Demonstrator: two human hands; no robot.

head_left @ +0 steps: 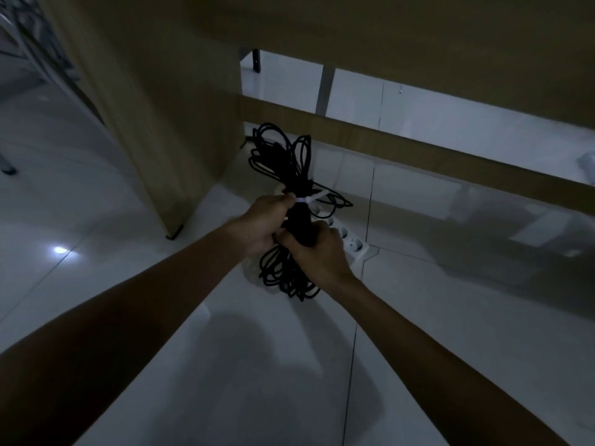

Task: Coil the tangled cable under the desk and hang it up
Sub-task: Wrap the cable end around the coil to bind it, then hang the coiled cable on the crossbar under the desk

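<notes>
A black cable (283, 156) is gathered into a long bundle of loops, held upright above the floor under the desk. A white tie (306, 200) wraps around the bundle's waist, its loose tail sticking out to the right. My left hand (264, 223) pinches the bundle at the tie. Just below it, my right hand (317, 252) grips the middle of the bundle. More loops hang beneath both hands.
The wooden desk side panel (154, 123) stands to the left, and a wooden crossbar (418, 152) runs behind the cable. A white power strip (349, 243) lies on the glossy white tiled floor (257, 365) behind my right hand.
</notes>
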